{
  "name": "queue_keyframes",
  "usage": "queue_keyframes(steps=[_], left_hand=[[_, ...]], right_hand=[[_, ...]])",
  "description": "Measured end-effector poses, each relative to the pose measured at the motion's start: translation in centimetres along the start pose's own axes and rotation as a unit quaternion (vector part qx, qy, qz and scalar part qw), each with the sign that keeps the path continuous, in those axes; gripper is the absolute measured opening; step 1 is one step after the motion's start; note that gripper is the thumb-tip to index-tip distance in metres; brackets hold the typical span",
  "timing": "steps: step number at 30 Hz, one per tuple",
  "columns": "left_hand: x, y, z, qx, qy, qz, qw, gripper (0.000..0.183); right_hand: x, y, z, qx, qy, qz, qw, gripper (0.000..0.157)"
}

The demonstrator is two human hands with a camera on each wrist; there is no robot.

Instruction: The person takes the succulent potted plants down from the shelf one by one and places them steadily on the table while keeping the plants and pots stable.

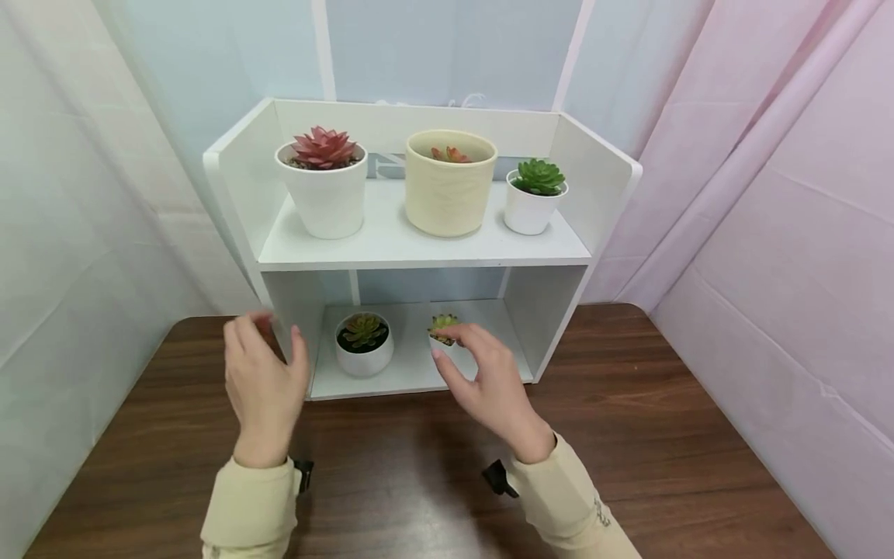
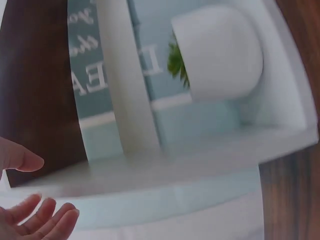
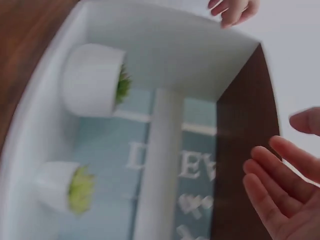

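Note:
My left hand [image 1: 265, 376], thumb and fingers spread apart, is by the left side panel of a white two-tier shelf [image 1: 426, 256] and holds nothing. My right hand [image 1: 489, 380] appears in front of the lower tier, partly covering a small white pot with a yellow-green succulent [image 1: 443, 321]. In the right wrist view that small pot [image 3: 52, 185] stands apart from the fingers [image 3: 280, 175], which have nothing between them. Left of it on the lower tier stands a wider white pot with a dark green succulent [image 1: 365, 345].
The upper tier carries a white pot with a red succulent [image 1: 324, 186], a cream pot [image 1: 450, 190] with an orange-tipped plant, and a small white pot with a green succulent [image 1: 532, 202]. The shelf stands on a brown wooden table [image 1: 391, 481], with pale curtains [image 1: 789, 194] around.

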State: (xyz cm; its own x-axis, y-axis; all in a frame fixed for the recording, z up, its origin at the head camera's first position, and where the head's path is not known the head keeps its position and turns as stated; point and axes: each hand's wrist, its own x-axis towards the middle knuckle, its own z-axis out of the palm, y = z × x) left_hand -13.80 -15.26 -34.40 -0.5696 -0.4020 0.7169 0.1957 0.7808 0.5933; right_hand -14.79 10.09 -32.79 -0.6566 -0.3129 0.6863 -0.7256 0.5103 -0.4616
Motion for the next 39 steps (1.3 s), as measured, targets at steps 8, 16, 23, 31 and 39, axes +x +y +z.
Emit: queue_keyframes(steps=[8, 16, 23, 31, 39], left_hand=[[3.3, -2.5, 0.4, -0.068, -0.034, -0.056, 0.9955, 0.052], [3.6, -3.5, 1.7, -0.095, -0.078, -0.032, 0.9919, 0.03], [3.3, -3.6, 2.3, -0.11, -0.095, -0.051, 0.988, 0.031], [3.0, -4.1, 2.6, -0.121, -0.098, -0.051, 0.9865, 0.032], [3.1, -4.0, 2.6, -0.113, -0.09, -0.051, 0.9881, 0.03]], right_hand=[[5.0, -2.7, -0.3, 0.081, 0.058, 0.0, 0.995, 0.016], [9.9, -5.2, 0.4, 0.189, 0.051, 0.075, 0.978, 0.046], [14.7, -7.0, 2.1, 0.219, 0.014, 0.195, 0.956, 0.08], [18.3, -7.4, 5.1, 0.177, -0.022, 0.266, 0.947, 0.102], [19.7, -7.5, 5.9, 0.16, -0.003, 0.267, 0.95, 0.106]])
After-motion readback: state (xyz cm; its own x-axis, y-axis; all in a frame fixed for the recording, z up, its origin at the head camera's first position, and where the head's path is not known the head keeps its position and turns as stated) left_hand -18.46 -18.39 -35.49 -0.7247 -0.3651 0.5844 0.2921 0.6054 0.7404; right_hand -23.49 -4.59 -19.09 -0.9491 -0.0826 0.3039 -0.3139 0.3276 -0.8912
